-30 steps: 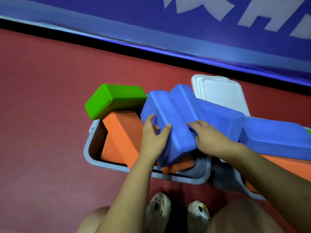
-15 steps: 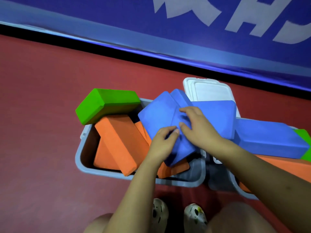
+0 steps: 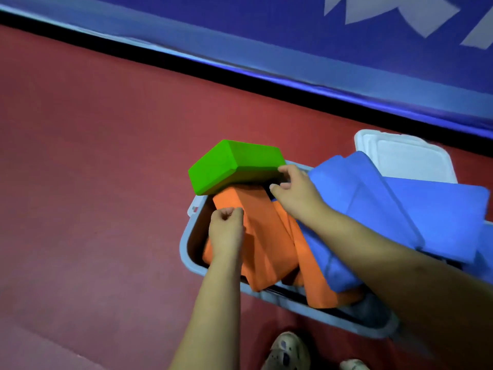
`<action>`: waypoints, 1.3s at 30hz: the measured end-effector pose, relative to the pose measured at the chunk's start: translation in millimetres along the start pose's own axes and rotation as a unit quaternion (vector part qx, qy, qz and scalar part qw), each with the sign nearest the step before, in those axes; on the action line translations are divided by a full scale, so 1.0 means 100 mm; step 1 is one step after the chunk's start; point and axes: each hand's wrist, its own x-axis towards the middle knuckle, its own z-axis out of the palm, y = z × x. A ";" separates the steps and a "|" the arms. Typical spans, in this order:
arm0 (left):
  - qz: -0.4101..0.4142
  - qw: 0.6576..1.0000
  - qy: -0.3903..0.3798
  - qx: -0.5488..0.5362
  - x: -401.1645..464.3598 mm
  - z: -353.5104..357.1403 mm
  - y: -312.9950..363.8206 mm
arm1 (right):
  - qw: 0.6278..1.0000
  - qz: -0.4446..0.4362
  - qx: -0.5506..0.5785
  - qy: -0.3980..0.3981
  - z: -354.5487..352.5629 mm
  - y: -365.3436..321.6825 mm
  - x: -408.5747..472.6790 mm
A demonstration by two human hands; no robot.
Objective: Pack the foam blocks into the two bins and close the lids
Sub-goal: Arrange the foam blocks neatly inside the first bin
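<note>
both hands have left the blue blocks [image 3: 437, 217]: left hand [image 3: 226, 233] now grips the upright orange block [image 3: 256, 236] in the grey bin [image 3: 186, 252], right hand [image 3: 296, 193] curls onto the green block [image 3: 234, 165] perched on the rim; judging rearranging, lid [image 3: 405, 158] waits behind.

Both your forearms are bare, no sleeves, nothing on your wrists. Left hand [image 3: 226, 231] and right hand [image 3: 296, 193] are bare too, no gloves. Your shoes [image 3: 289, 352] are pale clogs with vent holes and dark smudges; the right one is mostly cropped.
</note>
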 end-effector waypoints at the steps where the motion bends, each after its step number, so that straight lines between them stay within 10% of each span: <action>1: -0.001 0.998 0.030 0.057 0.06 -0.03 -0.06 | 1.000 -0.013 -0.016 0.006 0.04 -0.03 0.04; 19: -0.075 0.973 -0.056 0.209 0.18 0.10 -0.36 | 0.847 -0.268 -0.456 -0.049 0.25 -0.77 0.51; 24: -0.061 0.968 -0.015 0.242 0.07 0.07 -0.21 | 0.886 -0.128 -0.442 -0.057 -0.09 -0.49 0.48; 39: 0.070 0.957 0.089 0.268 0.03 -0.60 0.39 | 0.960 -0.099 -0.261 -0.006 -0.26 -0.36 0.38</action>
